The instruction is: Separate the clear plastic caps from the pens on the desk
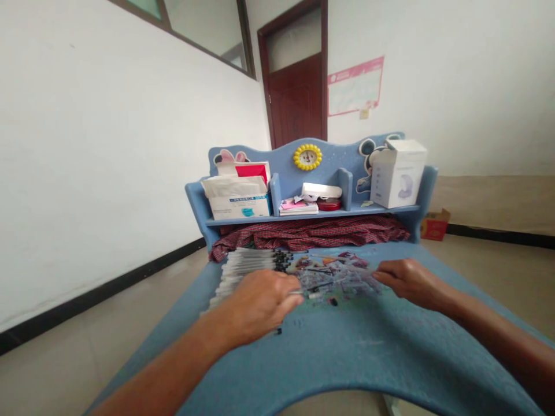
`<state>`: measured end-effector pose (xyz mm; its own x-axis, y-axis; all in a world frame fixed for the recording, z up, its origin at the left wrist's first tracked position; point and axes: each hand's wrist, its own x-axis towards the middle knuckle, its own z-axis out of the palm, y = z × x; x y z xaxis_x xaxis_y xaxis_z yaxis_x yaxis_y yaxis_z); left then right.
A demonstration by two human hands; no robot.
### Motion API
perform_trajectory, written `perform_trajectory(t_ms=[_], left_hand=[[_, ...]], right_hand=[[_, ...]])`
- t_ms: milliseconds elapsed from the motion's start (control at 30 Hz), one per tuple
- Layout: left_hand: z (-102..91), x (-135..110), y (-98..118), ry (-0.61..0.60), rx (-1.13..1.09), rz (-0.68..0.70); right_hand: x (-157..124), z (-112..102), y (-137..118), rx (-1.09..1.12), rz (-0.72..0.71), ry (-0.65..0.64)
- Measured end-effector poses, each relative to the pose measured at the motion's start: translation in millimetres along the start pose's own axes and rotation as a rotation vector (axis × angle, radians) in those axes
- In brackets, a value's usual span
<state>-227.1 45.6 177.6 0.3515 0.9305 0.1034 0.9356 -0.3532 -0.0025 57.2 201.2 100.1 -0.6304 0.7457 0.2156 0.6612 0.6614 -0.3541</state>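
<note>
Above the blue table, my left hand is closed, and a thin pale pen-like stick shows at its fingertips. My right hand is pinched closed at the right, with a blurred, clear thin tube pointing left from its fingers. A row of whitish pens with black ends lies side by side behind and partly under my left hand. Between my hands, a loose heap of clear tubes and small black parts covers a printed picture on the tabletop. A small black piece lies at the heap's near edge.
The blue table has a curved front edge. At its back, a checked red cloth lies beneath a shelf. On that shelf are a mask box, a white box and a round red case. A wall stands at left.
</note>
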Motion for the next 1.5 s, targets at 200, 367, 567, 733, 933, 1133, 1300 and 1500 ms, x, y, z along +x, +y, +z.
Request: perform_trajectory(t_ms=[200, 367, 567, 733, 933, 1133, 1300, 1500], left_hand=[[55.8, 76.0, 18.6, -0.045, 0.17, -0.084], [63.0, 84.0, 0.6, -0.042, 0.165, -0.132], [35.5, 51.0, -21.9, -0.12, 0.144, -0.16], [21.1, 6.3, -30.5, -0.219, 0.147, -0.181], [34.6, -12.0, -32.1, -0.236, 0.251, -0.172], [42.3, -11.3, -35.4, -0.229, 0.239, -0.12], [44.4, -10.9, -35.4, -0.229, 0.222, -0.099], [47.9, -9.7, -34.6, -0.217, 0.248, -0.109]], right_hand=[[51.4, 26.6, -41.6, -0.306, 0.025, -0.048], [69.1, 35.6, -42.3, -0.348, 0.018, -0.081], [74.4, 44.0, -43.4, -0.407, 0.048, -0.082], [74.7, 44.0, -57.3, -0.403, 0.023, -0.038], [76.9, 46.0, -81.8, -0.358, -0.091, -0.025], [67.7, 55.5, -91.3, -0.179, -0.223, 0.03], [67.9, 63.1, -80.2, -0.084, -0.267, 0.075], [42.9, 58.9, -101.4, -0.014, -0.525, 0.042]])
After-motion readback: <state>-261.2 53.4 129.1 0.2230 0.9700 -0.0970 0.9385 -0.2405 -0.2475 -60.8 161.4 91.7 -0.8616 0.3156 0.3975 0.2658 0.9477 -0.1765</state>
